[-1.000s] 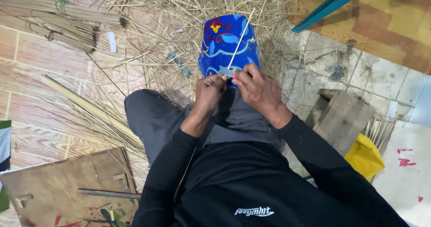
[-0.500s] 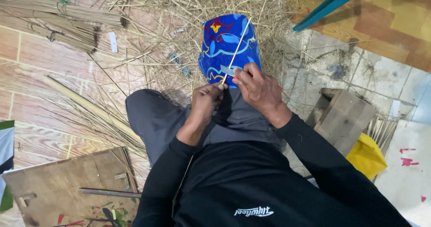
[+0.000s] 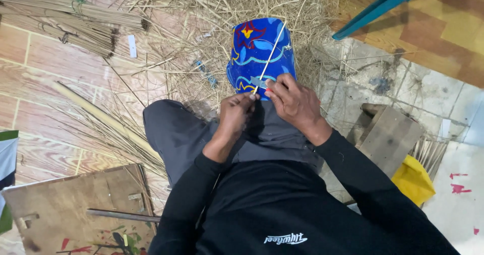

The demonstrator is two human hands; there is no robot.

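Both hands meet over the lap of a seated person in a black long-sleeved top and grey trousers. Left hand (image 3: 237,111) has its fingers curled in, fingertips pinched on the lower end of a thin pale bamboo strip (image 3: 270,56). Right hand (image 3: 292,101) is also closed, thumb and forefinger pressed on the same end, together with a small flat grey blade (image 3: 259,81) whose shape is hard to make out. From the fingers the strip runs up and away, lying across a blue patterned piece with red, yellow and turquoise markings (image 3: 252,48); this blue piece rests on the floor just beyond the knees, its near edge touching the hands.

Loose dry straw (image 3: 212,13) is heaped around and behind the blue piece. At the upper left, bundles of thin brown sticks (image 3: 65,18) lie on the wood-patterned floor (image 3: 45,109), well apart from the hands. A worn plywood board with paint marks (image 3: 70,204) lies beside the left leg. To the right stands a low grey wooden block (image 3: 388,139), with a yellow bag (image 3: 413,179) tucked against it and a teal bar (image 3: 378,5) slanting across the upper right corner.
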